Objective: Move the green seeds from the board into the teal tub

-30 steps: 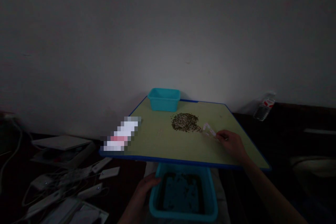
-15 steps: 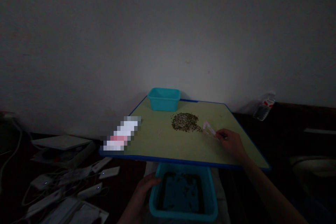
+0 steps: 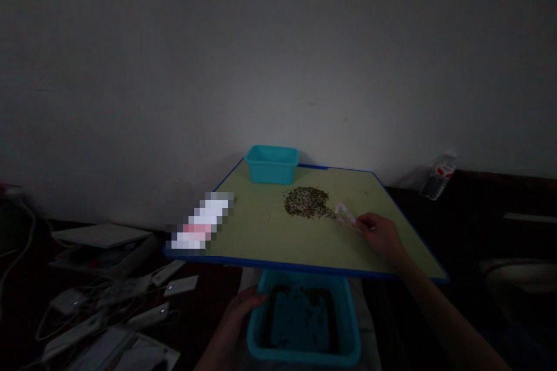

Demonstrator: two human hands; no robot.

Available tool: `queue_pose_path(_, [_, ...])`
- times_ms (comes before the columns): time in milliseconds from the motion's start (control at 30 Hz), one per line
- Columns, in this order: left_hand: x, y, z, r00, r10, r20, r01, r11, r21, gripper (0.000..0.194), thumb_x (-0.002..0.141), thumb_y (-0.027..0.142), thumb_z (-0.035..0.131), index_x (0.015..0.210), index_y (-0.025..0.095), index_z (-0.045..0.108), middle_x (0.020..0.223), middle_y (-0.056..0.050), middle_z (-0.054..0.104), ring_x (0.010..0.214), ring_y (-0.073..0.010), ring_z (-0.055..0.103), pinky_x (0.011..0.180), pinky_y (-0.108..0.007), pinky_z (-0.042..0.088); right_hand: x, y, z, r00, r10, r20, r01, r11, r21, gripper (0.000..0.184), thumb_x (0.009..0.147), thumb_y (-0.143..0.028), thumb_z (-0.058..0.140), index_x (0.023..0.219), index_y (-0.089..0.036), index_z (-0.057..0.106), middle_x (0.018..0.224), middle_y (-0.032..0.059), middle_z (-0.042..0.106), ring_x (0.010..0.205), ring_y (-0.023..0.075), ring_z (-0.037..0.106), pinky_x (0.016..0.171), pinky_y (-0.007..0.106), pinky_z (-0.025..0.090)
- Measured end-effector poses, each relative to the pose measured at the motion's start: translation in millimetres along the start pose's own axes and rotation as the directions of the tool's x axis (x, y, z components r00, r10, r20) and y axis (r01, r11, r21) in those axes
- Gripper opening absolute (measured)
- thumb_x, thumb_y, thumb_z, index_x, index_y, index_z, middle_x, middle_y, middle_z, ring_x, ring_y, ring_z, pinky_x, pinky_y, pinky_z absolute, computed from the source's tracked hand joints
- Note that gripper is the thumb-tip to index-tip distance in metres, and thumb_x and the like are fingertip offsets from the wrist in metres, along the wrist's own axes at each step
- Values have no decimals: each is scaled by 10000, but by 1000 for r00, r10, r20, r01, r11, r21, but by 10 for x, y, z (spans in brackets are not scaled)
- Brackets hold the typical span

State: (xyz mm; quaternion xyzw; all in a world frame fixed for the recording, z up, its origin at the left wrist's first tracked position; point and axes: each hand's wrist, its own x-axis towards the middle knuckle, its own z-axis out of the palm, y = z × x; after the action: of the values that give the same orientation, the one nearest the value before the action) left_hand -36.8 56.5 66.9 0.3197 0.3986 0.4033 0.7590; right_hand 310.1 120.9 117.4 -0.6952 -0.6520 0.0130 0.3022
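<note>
Your right hand [image 3: 383,236] is over the right part of the desk [image 3: 296,246], its thumb and fingers pinched together on a clear, thin plastic piece [image 3: 347,215]. That piece points left and away from you, and its tip comes up to the near right fringe of the pile [image 3: 306,202], a loose spread of small dark and pale bits around the middle of the desk. Your left hand [image 3: 235,316] is lower, against the left side of the near bin [image 3: 304,355], with a fingertip at the rim; most of its fingers are hidden, so you cannot tell how far they are closed. The near bin is blue and open, just beyond the near edge of the desk on your side and lower than its top, and it has dark bits [image 3: 310,316] scattered inside. The far bin [image 3: 272,173], also blue and open, stands upright at the far left of the desk, close to the wall [image 3: 278,58]. At the near left corner of the desk lies a bright panel [image 3: 202,223], its face blurred into squares. Between it and the pile are a few faint pale marks [image 3: 265,219], too small to make out. Off the desk to the right, a clear bottle [image 3: 439,177] with a red and white label leans at a tilt near the wall. On the left, below desk level, you have a white box [image 3: 102,235] and several white devices [image 3: 180,286] among tangled cables.
</note>
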Motion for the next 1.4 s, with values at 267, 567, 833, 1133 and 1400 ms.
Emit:
queue_pose_path(267, [2,-33,-50,995,-17,-100,14,999,-34,211,681,269,599,867,198,669,786,-36,726,764,-245,641,706,-364,487,10,-3,2,1000,-10,-26,10,999,-32,217,753,-296,464,807,-212,657,800,26,673,723,166,600,689,273,413])
queue_pose_path(567, [-14,19,9,1000,-9,-10,9,1000,-29,223,682,285,590,862,183,673,782,-60,732,757,-254,651,703,-362,478,46,-17,19,1000,-8,-6,8,1000,-22,216,755,-289,466,812,-210,659,802,34,673,728,173,601,686,275,420])
queue_pose_path(833, [-22,36,33,999,-19,-42,18,999,-38,221,664,270,610,854,190,690,762,-55,742,677,-240,651,659,-356,488,41,-31,19,1000,-29,7,29,999,15,208,748,-280,474,804,-213,663,804,30,676,717,168,602,683,270,421])
queue_pose_path(1133, [9,-4,-29,999,6,34,-4,998,-61,230,726,236,556,919,178,668,785,-53,739,719,-246,650,656,-346,483,20,-29,41,999,-36,9,35,999,30,206,760,-286,471,806,-213,657,801,33,671,717,167,598,685,269,421])
queue_pose_path(1400, [18,-35,-87,1000,-14,7,14,999,-50,188,727,241,556,871,192,668,785,-42,733,742,-234,648,692,-344,484,25,-67,77,998,-70,-6,70,997,32,196,761,-279,472,808,-211,650,802,27,661,729,163,590,687,263,418])
